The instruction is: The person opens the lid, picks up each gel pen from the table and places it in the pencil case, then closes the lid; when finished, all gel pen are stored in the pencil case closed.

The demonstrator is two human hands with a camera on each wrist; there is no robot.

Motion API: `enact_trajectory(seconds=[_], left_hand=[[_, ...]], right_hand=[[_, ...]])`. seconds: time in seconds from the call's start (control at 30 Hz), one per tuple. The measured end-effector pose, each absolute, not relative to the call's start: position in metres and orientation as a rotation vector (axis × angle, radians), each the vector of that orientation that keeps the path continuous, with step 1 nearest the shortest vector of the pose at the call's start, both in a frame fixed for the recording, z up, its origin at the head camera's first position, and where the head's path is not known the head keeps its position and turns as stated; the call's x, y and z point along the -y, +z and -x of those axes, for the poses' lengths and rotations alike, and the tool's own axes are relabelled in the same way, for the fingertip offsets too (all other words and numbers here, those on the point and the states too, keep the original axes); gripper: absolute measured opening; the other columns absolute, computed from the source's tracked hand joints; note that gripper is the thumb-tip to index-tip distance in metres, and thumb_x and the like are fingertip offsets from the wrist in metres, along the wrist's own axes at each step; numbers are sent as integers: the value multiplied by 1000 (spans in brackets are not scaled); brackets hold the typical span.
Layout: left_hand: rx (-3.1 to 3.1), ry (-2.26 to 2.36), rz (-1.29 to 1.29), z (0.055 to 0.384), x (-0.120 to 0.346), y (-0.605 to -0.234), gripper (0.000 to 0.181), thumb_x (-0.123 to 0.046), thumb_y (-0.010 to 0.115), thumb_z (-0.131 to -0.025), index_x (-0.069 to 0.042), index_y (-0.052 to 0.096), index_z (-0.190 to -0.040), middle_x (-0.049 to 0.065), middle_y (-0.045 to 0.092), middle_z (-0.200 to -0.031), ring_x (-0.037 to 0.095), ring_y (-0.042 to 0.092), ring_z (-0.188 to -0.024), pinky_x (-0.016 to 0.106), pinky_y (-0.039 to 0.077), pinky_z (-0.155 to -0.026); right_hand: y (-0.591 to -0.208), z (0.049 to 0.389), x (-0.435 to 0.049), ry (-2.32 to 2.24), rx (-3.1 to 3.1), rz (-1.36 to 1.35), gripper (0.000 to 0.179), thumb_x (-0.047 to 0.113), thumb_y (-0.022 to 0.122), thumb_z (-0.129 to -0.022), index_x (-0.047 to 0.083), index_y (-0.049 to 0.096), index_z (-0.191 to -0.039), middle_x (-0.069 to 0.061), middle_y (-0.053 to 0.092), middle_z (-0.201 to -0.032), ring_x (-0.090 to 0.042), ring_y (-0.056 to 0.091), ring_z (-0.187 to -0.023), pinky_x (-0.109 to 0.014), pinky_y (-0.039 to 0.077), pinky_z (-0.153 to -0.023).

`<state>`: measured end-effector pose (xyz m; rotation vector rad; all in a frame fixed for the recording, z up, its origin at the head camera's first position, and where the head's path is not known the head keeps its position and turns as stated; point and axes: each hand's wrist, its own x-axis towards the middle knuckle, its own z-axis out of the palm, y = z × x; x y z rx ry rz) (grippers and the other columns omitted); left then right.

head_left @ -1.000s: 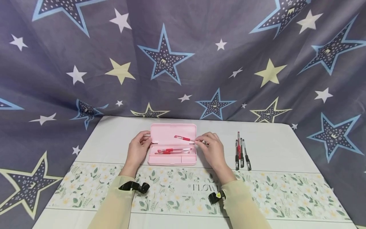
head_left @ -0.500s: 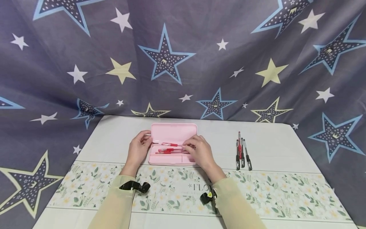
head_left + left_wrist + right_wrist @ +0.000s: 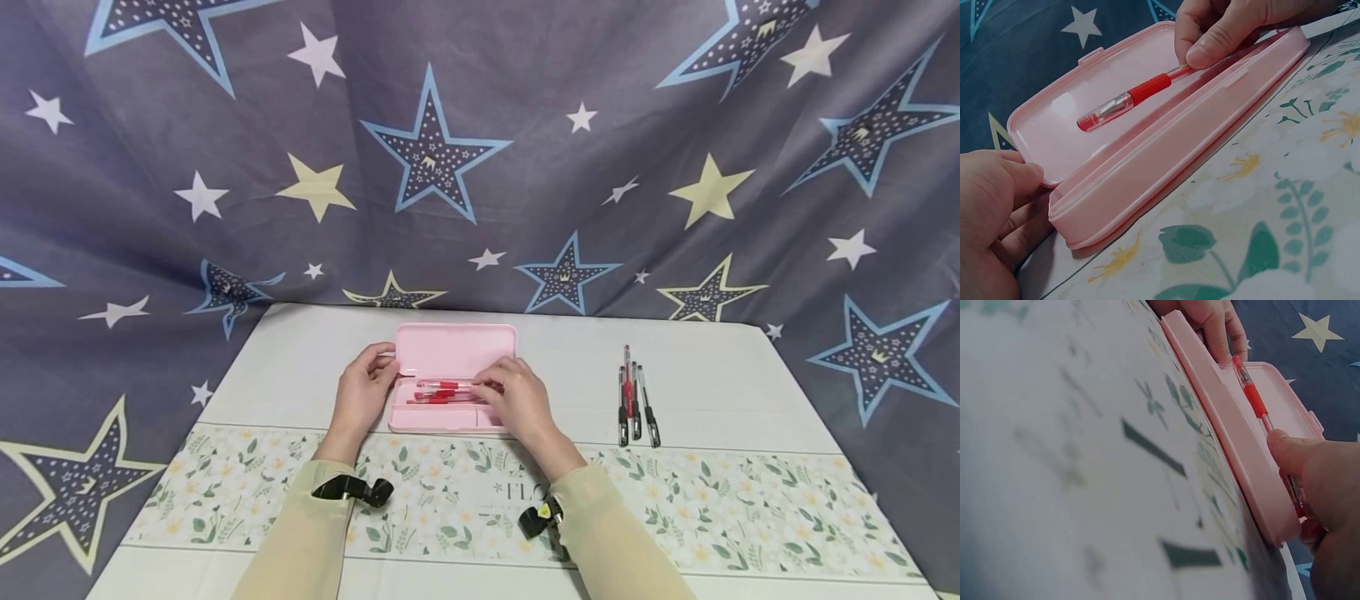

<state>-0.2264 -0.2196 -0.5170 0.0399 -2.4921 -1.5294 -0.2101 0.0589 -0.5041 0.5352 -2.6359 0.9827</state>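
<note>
A pink pencil case lies open on the table, its lid tipped back. My left hand grips its left end; the left wrist view shows the thumb at the lid's inner corner and the fingers behind. My right hand pinches a red gel pen by its clear barrel, over the long compartment. The pen's capped end points left, and the right wrist view shows its other end running out past my thumb. Below it in the head view, other red pens lie in the case.
To the right, several black pens and a red pen lie side by side on the white table. A floral strip crosses the table in front of the case. A star-patterned curtain hangs behind.
My right hand has carried the red pen left from beside the case and lowered it over the compartment, close to the other red pens. The left hand has stayed at the case's left end.
</note>
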Motion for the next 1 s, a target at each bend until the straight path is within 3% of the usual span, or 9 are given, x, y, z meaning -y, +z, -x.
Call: enact_trajectory(seconds=[0.67,1.0], left_hand=[[2490,-1546,-39,225,219,-517,29,-9,70,-110,-11,70,-140,12,79,-113,23,75,-98,16,54,-80],[2491,-1544,-52,226,218,-516,30,-10,70,-110,-12,70,-140,11,79,-114,23,75,-99,17,54,-80]], right_hand=[[-505,209,-58,1049,2667,-474,15,32,87,-98,20,87,-106,6,71,-107,-17,60,-103,-40,53,-91],[-495,205,-65,1060,2634,-465,17,24,90,-96,16,85,-111,2,72,-108,-20,59,-99,-40,54,-86]])
